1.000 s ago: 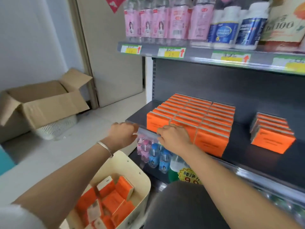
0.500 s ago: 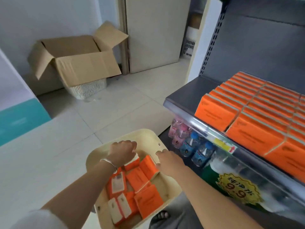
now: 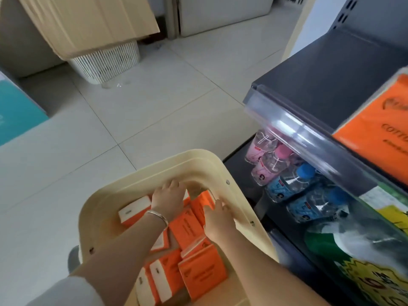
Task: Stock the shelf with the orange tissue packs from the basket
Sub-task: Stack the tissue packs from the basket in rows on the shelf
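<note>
Now both of your hands are down inside the cream basket (image 3: 106, 196), among the orange tissue packs (image 3: 202, 272) that lie jumbled across its floor, some flat and some on edge with their white ends showing. Your left hand (image 3: 169, 200), with a silver bracelet (image 3: 157, 217) on the wrist, reaches palm down toward the far wall, its fingers (image 3: 171, 187) slightly spread and resting over a pack; whether they have closed on it, you cannot tell from this angle. Your right hand (image 3: 217, 219) sits just beside it, fingers curled and close together against the upright pack (image 3: 202, 206) at the far right corner, seemingly about to take it, though a firm hold is not visible. These packs will likely feel light and a little squashy under a slick film wrap, so take each across its broad faces, thumb on one side and fingers on the other, rather than pinching a thin edge that could slide out. Several pressed together should lift as one block if you squeeze them end to end. Both forearms run forward and down from your body, wrists bent slightly downward. Beyond your right fingertips the dark shelf (image 3: 331, 85) waits with a stocked pack (image 3: 379, 129) already on it, and bare surface lies open to its left.
</note>
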The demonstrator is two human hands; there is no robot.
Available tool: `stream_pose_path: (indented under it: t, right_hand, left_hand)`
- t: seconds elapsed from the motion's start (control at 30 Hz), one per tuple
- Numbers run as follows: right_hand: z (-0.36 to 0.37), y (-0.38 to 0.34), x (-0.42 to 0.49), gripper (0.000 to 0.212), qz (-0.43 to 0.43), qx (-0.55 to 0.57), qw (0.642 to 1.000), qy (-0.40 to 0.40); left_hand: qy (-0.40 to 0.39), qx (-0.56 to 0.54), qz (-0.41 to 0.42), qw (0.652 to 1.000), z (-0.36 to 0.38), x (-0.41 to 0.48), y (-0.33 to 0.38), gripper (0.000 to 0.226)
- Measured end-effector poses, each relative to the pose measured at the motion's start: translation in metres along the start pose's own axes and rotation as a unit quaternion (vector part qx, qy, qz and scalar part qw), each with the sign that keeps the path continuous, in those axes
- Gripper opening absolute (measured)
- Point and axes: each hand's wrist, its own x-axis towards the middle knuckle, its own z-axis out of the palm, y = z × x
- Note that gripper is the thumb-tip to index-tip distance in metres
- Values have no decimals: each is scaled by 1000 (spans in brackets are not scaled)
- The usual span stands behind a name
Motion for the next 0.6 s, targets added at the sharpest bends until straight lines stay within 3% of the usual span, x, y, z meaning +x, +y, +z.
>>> stream_pose_path:
  t: [0.17, 0.3, 0.5, 0.6]
  right_hand:
    - [20, -1, 29, 57, 19, 7, 1000, 1]
    - [33, -5, 41, 67, 46, 39, 996, 70]
    - [38, -7, 47, 38, 54, 25, 998, 12]
    - [33, -7, 46, 32, 57, 56, 996, 26]
  left_hand:
    - [12, -17, -28, 999, 37, 20, 7, 51]
    - [20, -29, -55, 998, 56, 20, 2, 47]
    - [-21, -85, -79, 993, 66, 13, -9, 48]
    - [-26, -86, -81, 993, 59, 9, -8, 48]
